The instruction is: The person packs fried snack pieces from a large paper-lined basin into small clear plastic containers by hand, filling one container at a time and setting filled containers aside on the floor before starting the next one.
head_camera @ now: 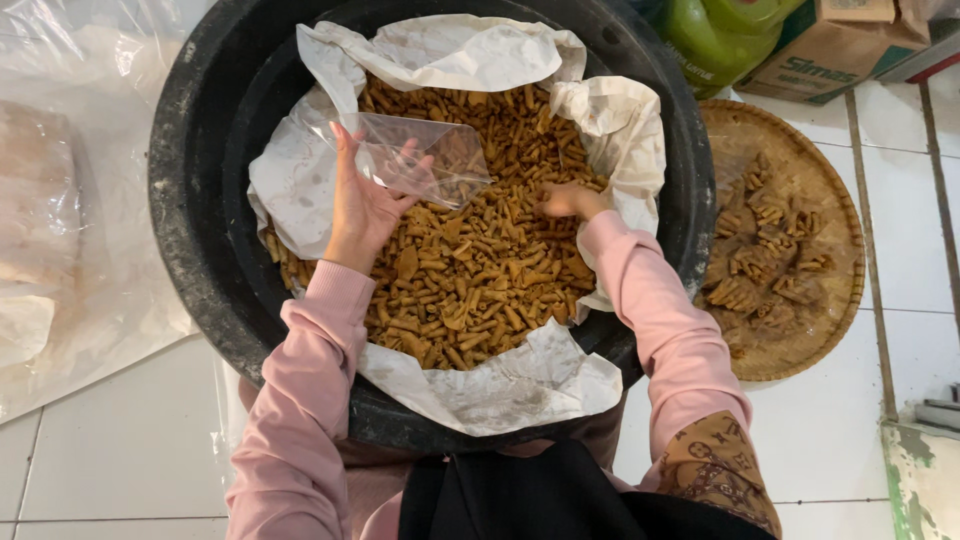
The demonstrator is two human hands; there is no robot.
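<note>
The step in hand looks like filling: the left hand (362, 205) pinches a clear plastic bag (425, 155) open above the big black tub (190, 200), while the right hand (568, 200) is curled into the brown snack sticks (470, 280) heaped on the tub's paper lining (500, 385). Next, that handful needs lifting into the bag's mouth. Right of the tub, a woven tray (830, 200) holds more snacks.

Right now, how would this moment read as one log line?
left hand: holds clear plastic bag open | right hand: in fried snack sticks | black tub, paper-lined
</note>
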